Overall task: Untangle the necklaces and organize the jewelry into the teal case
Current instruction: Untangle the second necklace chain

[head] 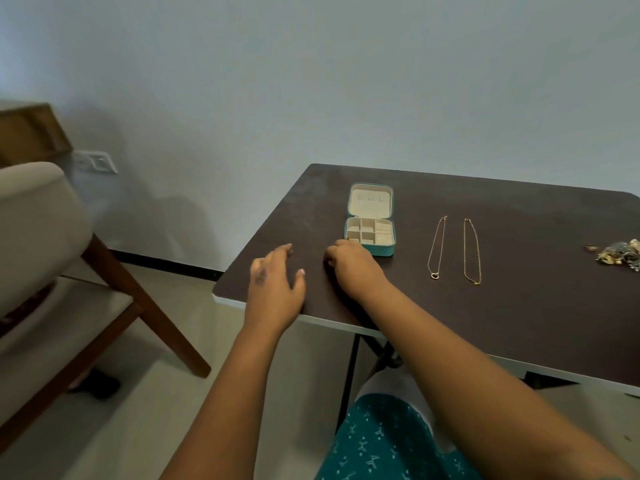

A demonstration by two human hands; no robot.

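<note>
Case (370,233) lies open, compartments ready. Two necklaces (453,250) lie straight, apart, so probably untangled. Left hand (273,289) spread, empty. Right hand (353,268) curled; contents unclear.

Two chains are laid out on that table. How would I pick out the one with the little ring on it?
Start at the dark table and find the open teal case. To its right lie two thin gold chains, side by side and apart. The ring necklace is the one nearer the case, with a small round pendant at its near end; the plain necklace has none.
</note>
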